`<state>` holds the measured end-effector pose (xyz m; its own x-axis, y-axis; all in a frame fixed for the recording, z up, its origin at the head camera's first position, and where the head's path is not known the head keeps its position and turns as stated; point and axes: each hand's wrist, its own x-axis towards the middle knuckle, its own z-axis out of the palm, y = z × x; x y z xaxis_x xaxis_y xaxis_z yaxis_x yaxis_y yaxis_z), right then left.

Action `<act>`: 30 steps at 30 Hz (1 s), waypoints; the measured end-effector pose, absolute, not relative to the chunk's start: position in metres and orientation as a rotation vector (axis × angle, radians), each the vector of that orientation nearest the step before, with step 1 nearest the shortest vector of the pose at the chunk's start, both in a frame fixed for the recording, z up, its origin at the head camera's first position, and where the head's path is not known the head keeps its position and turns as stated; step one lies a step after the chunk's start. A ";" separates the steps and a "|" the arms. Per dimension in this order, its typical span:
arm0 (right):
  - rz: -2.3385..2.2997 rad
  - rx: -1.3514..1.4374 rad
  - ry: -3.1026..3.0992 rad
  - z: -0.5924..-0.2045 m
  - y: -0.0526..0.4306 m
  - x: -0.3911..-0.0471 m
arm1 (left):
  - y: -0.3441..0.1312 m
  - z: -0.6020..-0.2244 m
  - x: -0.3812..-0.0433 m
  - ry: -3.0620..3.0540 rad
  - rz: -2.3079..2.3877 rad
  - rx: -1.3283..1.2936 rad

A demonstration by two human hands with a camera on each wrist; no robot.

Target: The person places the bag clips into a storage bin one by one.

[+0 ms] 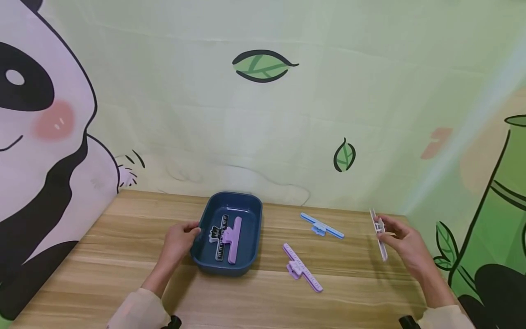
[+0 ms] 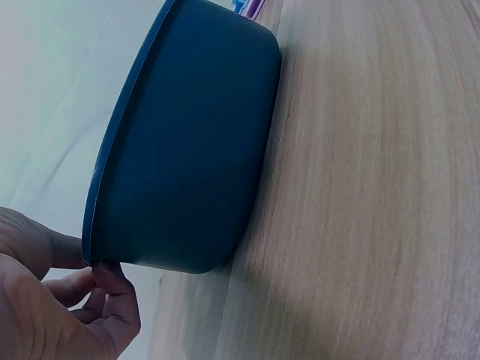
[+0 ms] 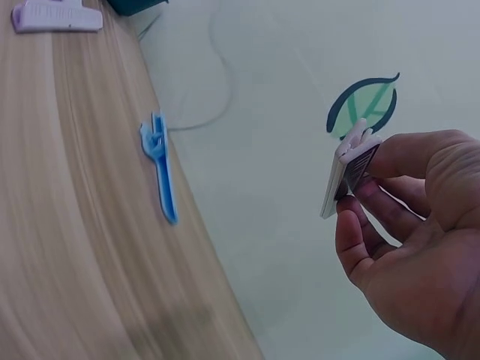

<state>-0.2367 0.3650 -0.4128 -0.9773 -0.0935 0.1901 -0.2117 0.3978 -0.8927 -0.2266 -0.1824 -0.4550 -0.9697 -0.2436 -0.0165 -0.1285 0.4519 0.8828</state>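
Observation:
A dark blue rectangular basin (image 1: 250, 267) stands on the wooden table, and my left hand (image 1: 179, 242) pinches its left rim between thumb and fingers. Inside lie a black clip patterned like piano keys (image 1: 220, 251) and a purple clip (image 1: 234, 242), partly overlapping. At the right my right hand (image 1: 404, 242) holds a white clip (image 1: 380, 237) above the table, thumb and fingers pinching its handle; in the right wrist view the clip (image 3: 346, 169) is seen end-on. Between the hands lie a blue clip (image 1: 322, 225) and a light purple clip (image 1: 302, 268).
The wooden table (image 1: 353, 301) meets a pale green backdrop cloth (image 1: 279, 128) along its back edge. Printed on the cloth are a panda at the left, leaves, and green bamboo at the right.

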 end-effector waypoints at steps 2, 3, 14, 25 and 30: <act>1.636 0.292 -2.521 -0.411 0.362 -0.236 | -0.183 -0.455 -0.227 -2.581 -1.559 0.338; 1.634 0.298 -2.516 -0.410 0.361 -0.236 | -0.183 -0.455 -0.227 -2.582 -1.563 0.340; 1.585 0.338 -2.494 -0.404 0.345 -0.233 | -0.182 -0.455 -0.227 -2.582 -1.591 0.354; 1.549 0.345 -2.500 -0.404 0.325 -0.237 | -0.182 -0.452 -0.225 -2.587 -1.556 0.336; 1.561 0.359 -2.519 -0.403 0.313 -0.241 | -0.182 -0.452 -0.225 -2.585 -1.539 0.326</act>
<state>-0.2411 0.3128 -0.4034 -0.9591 -0.1203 0.2562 -0.2830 0.4278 -0.8584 -0.2249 -0.1818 -0.4516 -0.9702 -0.2421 -0.0108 -0.1249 0.4611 0.8785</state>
